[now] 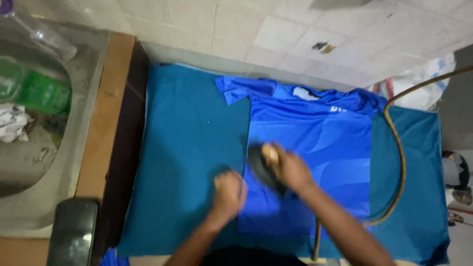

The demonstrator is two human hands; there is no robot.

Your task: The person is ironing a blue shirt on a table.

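Here, one bright blue jersey point(315, 148) of smooth, slightly glossy fabric lies flat across the middle of the frame, spread on a teal cloth point(192, 148) that covers the surface. The right hand point(290, 170) is closed around the pale handle of one dark, wedge-shaped iron point(263, 170), which rests on the jersey's left edge just below centre; motion blurs both. The left hand point(229, 192) is curled into a loose fist, knuckles up, at the jersey's lower left edge; whether it pinches the fabric I cannot tell. One brownish braided cord point(399, 162) loops down the right side. At the left of the frame sit a wooden ledge point(101, 128), one green plastic bottle point(42, 93) and one crumpled white cloth point(12, 123).
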